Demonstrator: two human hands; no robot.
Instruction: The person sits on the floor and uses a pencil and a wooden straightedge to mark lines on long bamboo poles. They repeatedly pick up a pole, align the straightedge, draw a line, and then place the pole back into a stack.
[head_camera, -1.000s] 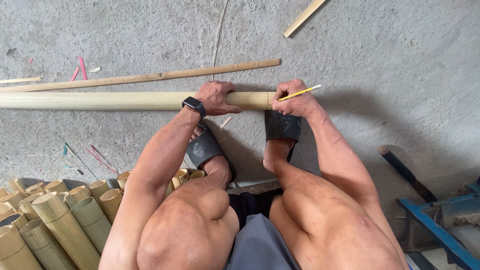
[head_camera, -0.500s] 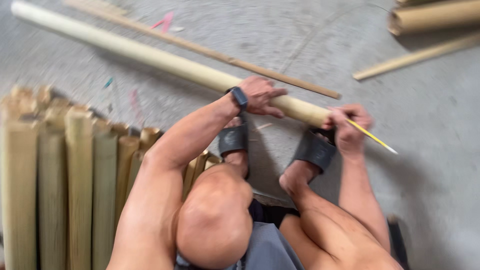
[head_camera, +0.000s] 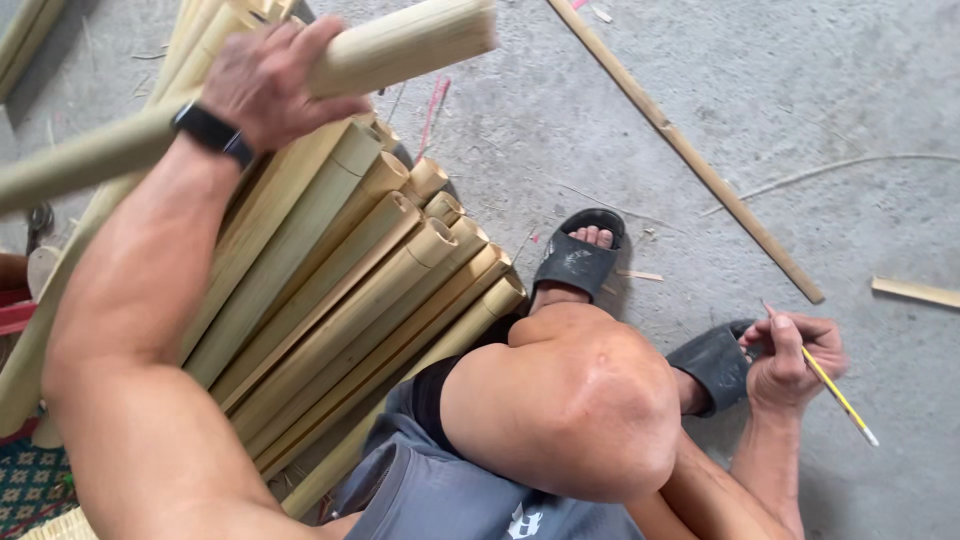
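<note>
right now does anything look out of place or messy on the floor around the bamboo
Nothing looks damaged. Loose offcuts lie scattered on the concrete: a long thin strip set diagonally and a short piece at the right edge. The bamboo stack lies orderly, ends roughly aligned.

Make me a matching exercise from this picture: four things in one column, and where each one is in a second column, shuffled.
Things:
1. long pale bamboo pole
2. yellow pencil
3. black wristwatch
4. thin flat wooden strip

Places:
A. lying on the concrete floor
B. held in the right hand
C. on the left wrist
D. gripped in the left hand, above the stack of cut bamboo tubes

Pairs: 1-D, 2-B, 3-C, 4-A
</note>
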